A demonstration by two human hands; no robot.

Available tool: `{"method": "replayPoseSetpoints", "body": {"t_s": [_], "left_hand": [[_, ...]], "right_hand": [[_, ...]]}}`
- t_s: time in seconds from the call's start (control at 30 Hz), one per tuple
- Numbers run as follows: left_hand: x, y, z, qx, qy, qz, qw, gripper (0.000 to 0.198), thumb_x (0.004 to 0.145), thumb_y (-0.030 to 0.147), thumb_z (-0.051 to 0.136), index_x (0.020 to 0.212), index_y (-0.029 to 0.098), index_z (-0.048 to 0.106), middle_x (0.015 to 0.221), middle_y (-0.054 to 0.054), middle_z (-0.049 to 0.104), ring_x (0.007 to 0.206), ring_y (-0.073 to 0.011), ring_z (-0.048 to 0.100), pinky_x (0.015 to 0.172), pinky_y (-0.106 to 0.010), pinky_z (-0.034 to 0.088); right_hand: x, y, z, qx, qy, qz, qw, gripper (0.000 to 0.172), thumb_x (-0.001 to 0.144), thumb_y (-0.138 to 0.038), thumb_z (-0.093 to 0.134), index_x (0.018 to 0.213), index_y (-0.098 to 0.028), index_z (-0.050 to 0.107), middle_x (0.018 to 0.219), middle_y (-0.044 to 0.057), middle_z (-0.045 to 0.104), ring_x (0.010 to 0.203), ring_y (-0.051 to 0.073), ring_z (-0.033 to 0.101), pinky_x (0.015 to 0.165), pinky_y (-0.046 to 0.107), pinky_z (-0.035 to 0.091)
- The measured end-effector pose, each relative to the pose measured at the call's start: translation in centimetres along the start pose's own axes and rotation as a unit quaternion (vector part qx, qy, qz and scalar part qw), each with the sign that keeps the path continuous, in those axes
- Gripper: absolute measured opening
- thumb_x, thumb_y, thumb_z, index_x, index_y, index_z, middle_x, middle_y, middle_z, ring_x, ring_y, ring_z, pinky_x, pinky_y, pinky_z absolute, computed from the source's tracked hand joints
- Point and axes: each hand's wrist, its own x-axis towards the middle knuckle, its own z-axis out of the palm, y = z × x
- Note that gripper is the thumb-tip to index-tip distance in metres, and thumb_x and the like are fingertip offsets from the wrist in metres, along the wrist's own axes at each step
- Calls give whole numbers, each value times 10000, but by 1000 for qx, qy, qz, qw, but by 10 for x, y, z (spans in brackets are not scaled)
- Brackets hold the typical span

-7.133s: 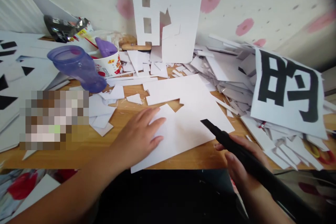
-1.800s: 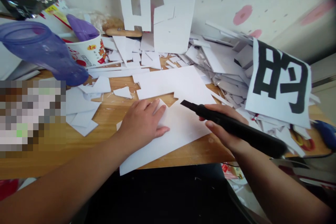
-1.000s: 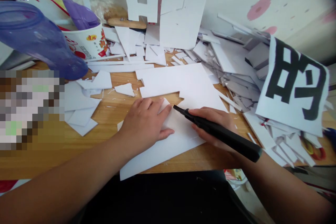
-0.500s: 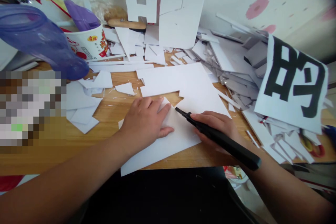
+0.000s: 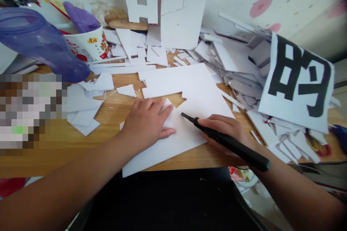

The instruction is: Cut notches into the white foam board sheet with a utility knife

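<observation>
A large white sheet (image 5: 189, 90) with a notch cut out of its left part lies on the wooden table (image 5: 108, 144). My left hand (image 5: 148, 122) lies flat on the sheet's left portion, fingers stretched out and pressing it down. My right hand (image 5: 225, 131) is closed around a long black utility knife (image 5: 227, 142). The knife's tip touches the sheet just right of my left fingertips, below the notch.
A purple plastic cup (image 5: 40, 45) lies on its side at the left beside a printed paper cup (image 5: 90, 45). A cut white board (image 5: 165, 5) stands against the wall. Heaps of white offcuts (image 5: 238, 68) and a sheet with a black character (image 5: 298, 79) fill the right.
Over the last seconds my right hand brought the knife down from above the sheet until its tip met the paper; since then the tip has slid slightly toward me. My left hand has stayed put.
</observation>
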Motion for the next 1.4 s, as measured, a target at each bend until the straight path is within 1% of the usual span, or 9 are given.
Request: {"method": "replayPoseSetpoints", "body": {"t_s": [0.13,0.43,0.7,0.93,1.1,1.23,1.3,1.37,1.4], "left_hand": [[1,1,-1,-3,-3,-3,1000,620,863,539,658,1362,176,588,1435,-175,539,1160,-397,549,1007,-582,403],[0,0,2,18,-2,-2,1000,623,871,563,629,1369,192,585,1439,-150,545,1129,-393,539,992,-561,408],[1,1,2,15,-5,-4,1000,635,865,570,633,1372,190,582,1436,-153,547,1142,-393,535,1010,-574,393],[1,1,0,14,-15,-12,1000,644,863,578,632,1380,198,581,1449,-140,541,1147,-396,535,1011,-577,400],[1,1,0,10,-10,-13,1000,641,861,567,641,1378,194,579,1440,-141,548,1147,-397,532,1004,-581,398],[1,0,1,9,-1,-8,1000,617,856,550,654,1354,191,593,1424,-147,559,1125,-391,538,1001,-578,389],[1,0,2,11,6,-3,1000,611,851,545,662,1343,189,598,1412,-154,565,1118,-389,540,995,-573,389],[1,-1,2,15,12,2,1000,607,848,540,667,1336,185,601,1398,-162,572,1109,-388,545,992,-568,389],[1,-1,2,17,14,3,1000,601,851,534,665,1334,182,602,1396,-165,573,1107,-386,548,994,-565,388]], "right_hand": [[0,-2,-3,-1,-7,8,1000,437,930,-196,560,1356,-282,514,960,80,678,776,203,671,626,306,566],[-13,2,-5,4,-17,16,1000,518,918,-189,598,1401,-332,477,1017,67,692,831,219,693,679,337,589],[-22,4,-8,13,-15,6,1000,492,917,-178,597,1393,-240,492,986,85,690,809,198,691,650,304,573],[-26,4,-12,9,-28,9,1000,514,904,-184,620,1399,-242,496,1132,118,687,1011,230,693,812,328,587],[-24,1,-15,2,-26,8,1000,504,913,-148,581,1394,-271,498,1067,93,705,917,212,713,719,302,589],[-28,-2,-18,7,-30,20,999,485,910,-153,582,1378,-266,519,1073,95,705,928,223,712,731,316,593],[-30,-5,-19,29,-24,38,999,447,910,-161,588,1344,-263,553,1038,86,710,877,217,718,699,312,594],[-31,-7,-18,61,11,72,995,391,903,-190,627,1285,-270,602,967,61,720,792,205,718,642,300,589],[-31,-7,-17,80,48,97,991,364,895,-212,656,1252,-274,625,937,50,723,759,200,715,623,297,587]]}}
